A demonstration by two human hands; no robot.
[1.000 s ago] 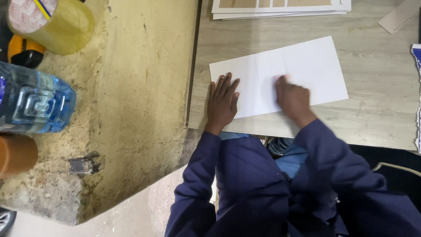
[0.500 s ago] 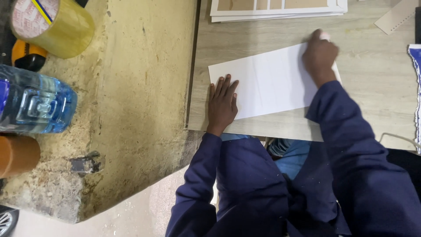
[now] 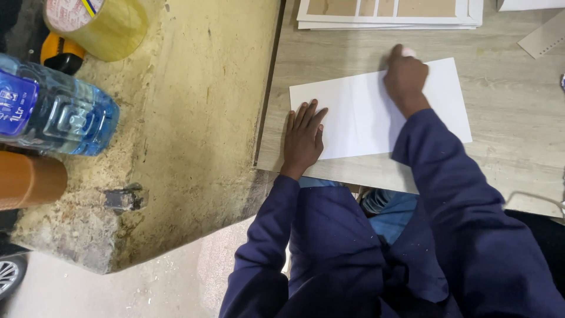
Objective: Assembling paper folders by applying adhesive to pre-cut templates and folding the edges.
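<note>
Sheet: white paper sheet (image 3: 376, 112) lies flat on the pale wood-grain surface (image 3: 518, 159), near its left edge; faint vertical crease line visible left of centre.
Left hand: our left hand (image 3: 304, 136) flat, fingers spread apart, palm down on sheet's lower-left corner; holds nothing, just pins it. No change vs 1 s ago.
Right hand: our right hand (image 3: 405, 76) curled together, fingertips pressing at sheet's far edge. Grips nothing that we can see.
Change: 1 s ago R hand sat near the sheet's near edge, mid-sheet; 0.5 s ago up at the far edge; now at far edge, approx same line. So one stroke went near-to-far across the paper.
Reading: we judge the stroke is a crease/smoothing pass, now at its far end; sheet didn't shift under L hand.
Nearby: stack of framed card panels (image 3: 388, 13) beyond sheet; tape roll (image 3: 97, 23) and blue water bottle (image 3: 56, 112) well apart on rough yellowish slab at left.
</note>
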